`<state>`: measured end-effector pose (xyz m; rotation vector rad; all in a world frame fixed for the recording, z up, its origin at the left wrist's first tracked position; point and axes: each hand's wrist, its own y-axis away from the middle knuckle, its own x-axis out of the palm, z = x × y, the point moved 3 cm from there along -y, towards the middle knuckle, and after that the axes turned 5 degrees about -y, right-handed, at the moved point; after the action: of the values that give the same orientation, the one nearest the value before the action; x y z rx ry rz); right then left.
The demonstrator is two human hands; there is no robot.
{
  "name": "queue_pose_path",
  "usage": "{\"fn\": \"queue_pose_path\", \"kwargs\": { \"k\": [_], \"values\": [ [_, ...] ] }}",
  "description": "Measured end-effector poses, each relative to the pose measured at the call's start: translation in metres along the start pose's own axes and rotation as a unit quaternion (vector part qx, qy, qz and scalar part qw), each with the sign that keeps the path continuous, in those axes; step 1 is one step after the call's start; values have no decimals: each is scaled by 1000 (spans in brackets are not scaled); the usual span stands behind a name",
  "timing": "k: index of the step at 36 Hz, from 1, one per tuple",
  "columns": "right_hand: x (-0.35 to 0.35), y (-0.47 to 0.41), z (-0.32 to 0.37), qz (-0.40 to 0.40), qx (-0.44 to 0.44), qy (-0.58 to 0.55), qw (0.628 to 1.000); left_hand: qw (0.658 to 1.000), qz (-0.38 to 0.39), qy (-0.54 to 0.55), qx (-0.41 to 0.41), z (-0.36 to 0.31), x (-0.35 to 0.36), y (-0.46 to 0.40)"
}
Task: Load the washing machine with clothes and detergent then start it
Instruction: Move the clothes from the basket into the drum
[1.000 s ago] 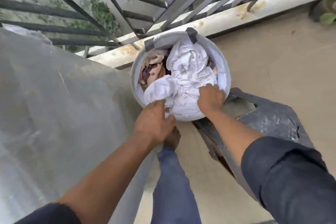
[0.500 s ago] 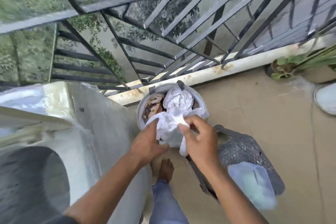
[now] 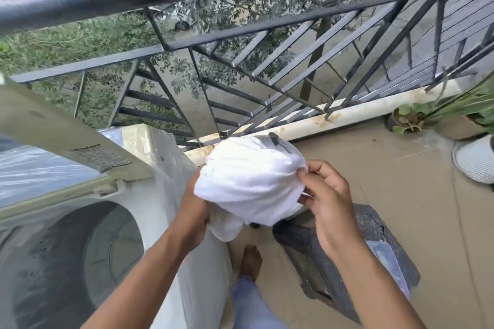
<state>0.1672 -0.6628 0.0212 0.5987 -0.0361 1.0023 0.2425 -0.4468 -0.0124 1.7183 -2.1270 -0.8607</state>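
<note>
A bunched white cloth [image 3: 248, 181] hangs in the air at the centre, held between both hands. My left hand [image 3: 193, 211] grips its lower left side from beneath, partly hidden by the fabric. My right hand [image 3: 324, 195] pinches its right edge with thumb and fingers. The top-loading washing machine [image 3: 165, 208] stands at the left with its lid [image 3: 66, 133] raised and the dark drum [image 3: 80, 256] open below. The grey laundry bucket [image 3: 274, 139] is almost fully hidden behind the cloth.
A dark plastic stool [image 3: 374, 224] with a clear plastic bag [image 3: 387, 256] on it stands right of my leg. A black metal railing [image 3: 240, 67] closes the balcony ahead. Potted plants [image 3: 409, 117] and a white round object [image 3: 475, 160] sit at the far right.
Both hands have lifted the white cloth up out of the bucket, and it now covers the bucket from view. The view has risen, showing the open drum and lid.
</note>
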Motion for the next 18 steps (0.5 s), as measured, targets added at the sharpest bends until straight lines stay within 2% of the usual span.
{"fn": "queue_pose_path", "kwargs": {
  "k": [2,4,7,9,11,13,15,18],
  "values": [
    [-8,-9,-24,-38,32,82,995,998,22,61,3,-1,-4,8],
    [-10,-14,-46,-18,98,101,990,994,65,89,23,-4,-4,17],
    [2,-12,-71,71,217,-43,973,989,117,82,42,-5,0,25],
    [8,-11,-78,67,289,-148,943,984,159,60,59,-4,-2,32],
    [10,-13,-84,37,306,-195,931,974,221,18,57,-3,-6,38],
    [12,-16,-89,20,308,-211,927,967,249,-4,44,1,-10,33],
    [11,-20,-92,4,296,-195,935,972,234,19,17,6,-15,24],
    [11,-26,-93,49,268,-161,949,980,153,128,-26,11,-18,19]
  ]
}}
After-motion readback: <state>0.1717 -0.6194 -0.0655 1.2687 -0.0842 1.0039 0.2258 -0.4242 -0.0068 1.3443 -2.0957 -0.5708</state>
